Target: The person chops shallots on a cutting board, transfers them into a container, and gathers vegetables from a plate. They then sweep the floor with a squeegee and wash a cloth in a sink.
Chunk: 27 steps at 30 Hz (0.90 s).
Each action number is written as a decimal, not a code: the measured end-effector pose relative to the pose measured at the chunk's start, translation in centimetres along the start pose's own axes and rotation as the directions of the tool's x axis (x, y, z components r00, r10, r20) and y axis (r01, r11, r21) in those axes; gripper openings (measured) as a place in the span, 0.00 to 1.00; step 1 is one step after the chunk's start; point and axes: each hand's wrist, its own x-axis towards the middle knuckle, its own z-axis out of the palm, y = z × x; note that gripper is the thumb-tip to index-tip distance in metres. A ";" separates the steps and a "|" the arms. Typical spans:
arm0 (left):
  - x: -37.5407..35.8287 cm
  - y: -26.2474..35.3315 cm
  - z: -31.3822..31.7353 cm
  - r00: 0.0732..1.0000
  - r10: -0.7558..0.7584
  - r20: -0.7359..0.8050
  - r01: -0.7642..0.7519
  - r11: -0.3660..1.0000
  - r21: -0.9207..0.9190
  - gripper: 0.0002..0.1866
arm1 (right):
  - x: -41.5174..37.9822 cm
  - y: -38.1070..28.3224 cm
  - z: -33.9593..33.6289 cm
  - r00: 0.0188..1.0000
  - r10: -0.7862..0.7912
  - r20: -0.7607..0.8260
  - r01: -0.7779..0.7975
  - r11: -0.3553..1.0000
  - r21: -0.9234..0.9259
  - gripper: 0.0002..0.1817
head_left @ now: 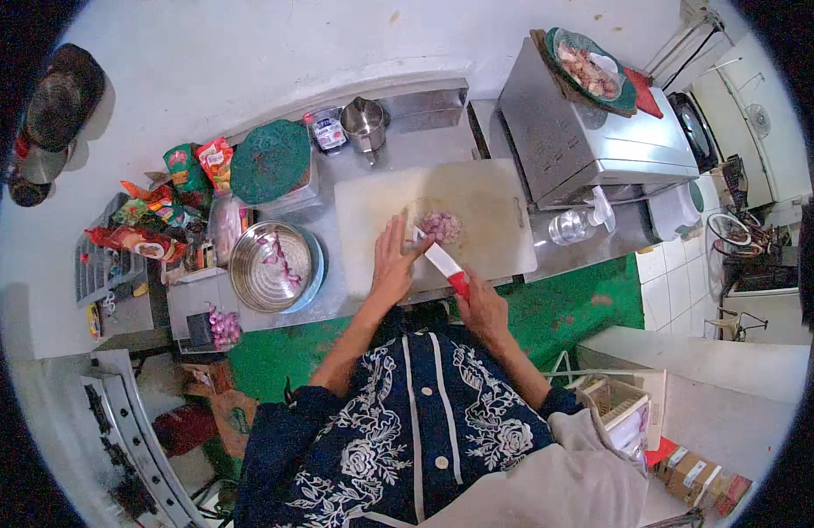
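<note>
My right hand (484, 310) is closed around the red handle of a knife (442, 262), whose pale blade slants up and left over the white cutting board (504, 194). My left hand (393, 266) lies at the board's front part with fingers stretched out, its thumb right by the blade's tip. Just beyond the blade sits a small heap of chopped shallots (442, 226), purple and white.
A steel bowl (238, 273) with purple shallot pieces or peels stands left of the board. Whole shallots (224, 326) lie at the counter's left front. A steel cup (363, 123) and jar (328, 130) stand behind; a spray bottle (572, 227) and metal oven (557, 123) are right.
</note>
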 end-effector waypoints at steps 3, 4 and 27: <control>0.6 -0.8 0.3 1.000 -0.006 -0.018 0.006 1.000 0.012 0.36 | -0.5 0.1 -1.0 0.997 0.058 0.046 -0.060 0.997 0.047 0.32; 0.8 -1.0 0.3 1.000 -0.023 -0.017 0.023 1.000 0.006 0.36 | -0.9 0.6 -0.8 1.000 0.030 0.009 -0.030 0.997 0.070 0.31; -0.2 1.8 -0.6 0.993 0.100 0.068 -0.093 0.991 -0.093 0.30 | 2.2 -0.2 -1.6 0.837 0.104 0.537 -0.534 -0.052 0.844 0.18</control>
